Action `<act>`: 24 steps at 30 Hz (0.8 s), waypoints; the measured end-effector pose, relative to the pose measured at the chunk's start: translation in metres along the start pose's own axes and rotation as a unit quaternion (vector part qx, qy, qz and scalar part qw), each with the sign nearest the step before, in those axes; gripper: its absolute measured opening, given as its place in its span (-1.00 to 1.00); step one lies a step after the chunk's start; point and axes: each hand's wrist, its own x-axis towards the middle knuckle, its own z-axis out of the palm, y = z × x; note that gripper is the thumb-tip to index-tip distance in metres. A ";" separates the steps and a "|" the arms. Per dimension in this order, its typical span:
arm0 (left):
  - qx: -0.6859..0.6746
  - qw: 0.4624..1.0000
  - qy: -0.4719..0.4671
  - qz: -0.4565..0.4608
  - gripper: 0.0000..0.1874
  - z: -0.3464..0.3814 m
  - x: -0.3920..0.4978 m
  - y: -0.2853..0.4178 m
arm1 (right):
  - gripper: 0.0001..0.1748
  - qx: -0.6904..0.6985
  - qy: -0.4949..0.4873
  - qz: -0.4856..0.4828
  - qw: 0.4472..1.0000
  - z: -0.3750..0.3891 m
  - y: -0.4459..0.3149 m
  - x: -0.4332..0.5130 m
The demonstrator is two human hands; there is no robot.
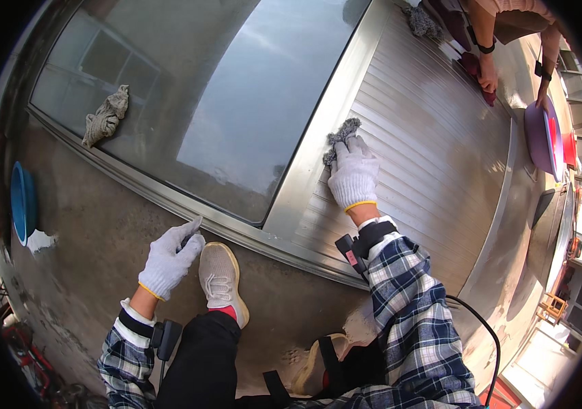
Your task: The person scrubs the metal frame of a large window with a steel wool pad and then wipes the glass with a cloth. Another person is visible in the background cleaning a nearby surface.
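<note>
My right hand [355, 176], in a white knitted glove, presses a grey steel wool scourer [343, 137] onto the metal frame beside the ribbed metal panel [424, 133] of a door lying flat. My left hand [173, 258], gloved too, hovers by the door's near edge above my shoe, fingers apart and holding nothing. Left of my right hand spreads the door's glass pane [250, 102], with reflections on it. A crumpled beige cloth [105, 117] lies on the pane's left part, near the frame.
At the top right, another person's hand [487, 76] holds a dark red cloth [475, 71] at the panel's far edge. A second grey scourer [422, 21] lies nearby. A purple basin [541, 135] stands at the right, a blue basin [23, 203] on the wet floor at the left.
</note>
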 end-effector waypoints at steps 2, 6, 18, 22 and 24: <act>0.027 0.999 -0.008 0.017 -0.51 0.001 0.006 -0.001 | -0.66 0.020 -0.017 -0.039 0.999 -0.009 -0.033 -0.057; -0.018 1.000 -0.016 0.004 -0.51 0.001 0.016 -0.004 | -0.57 0.058 -0.030 -0.111 0.992 -0.028 -0.060 -0.122; -0.057 0.998 -0.011 0.004 -0.51 0.002 0.017 -0.008 | -0.67 0.027 -0.180 -0.040 0.982 -0.026 -0.051 -0.101; -0.051 0.999 -0.016 -0.002 -0.53 0.002 0.014 -0.008 | -0.67 0.124 -0.128 -0.057 0.982 -0.021 -0.050 -0.155; -0.038 0.999 -0.013 -0.008 -0.53 0.001 0.012 -0.009 | -0.64 0.147 -0.029 -0.054 0.987 -0.012 -0.058 -0.155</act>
